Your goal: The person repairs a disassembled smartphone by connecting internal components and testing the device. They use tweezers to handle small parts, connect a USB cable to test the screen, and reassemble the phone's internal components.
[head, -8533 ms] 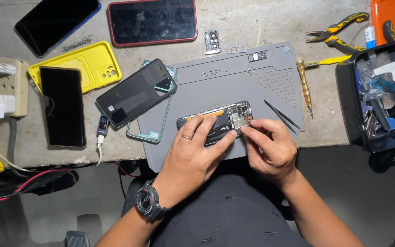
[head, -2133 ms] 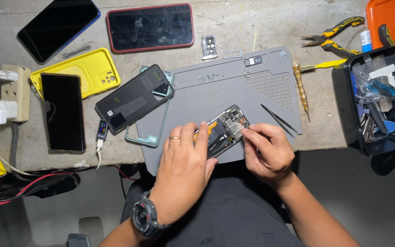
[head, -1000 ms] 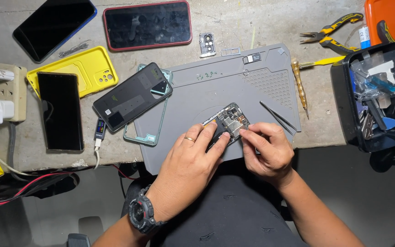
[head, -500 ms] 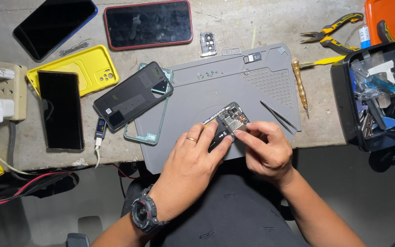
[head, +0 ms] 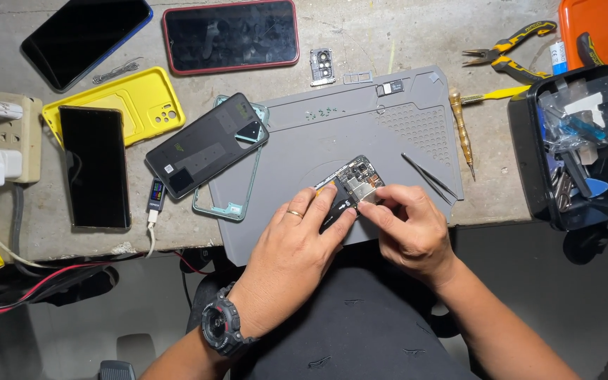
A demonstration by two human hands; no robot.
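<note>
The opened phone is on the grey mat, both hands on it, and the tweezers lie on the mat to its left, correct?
Not quite. The head view shows the tweezers lying on the grey mat to the right of the opened phone, not the left. The rest holds: the left hand and right hand are both on it.

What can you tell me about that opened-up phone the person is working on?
The opened phone lies tilted on the grey work mat, its back cover off. Its upper end shows bare circuit parts, metal shields and camera modules; the lower part looks black. The left hand covers its lower end, fingers resting on it, while the right hand pinches at its right edge.
</note>
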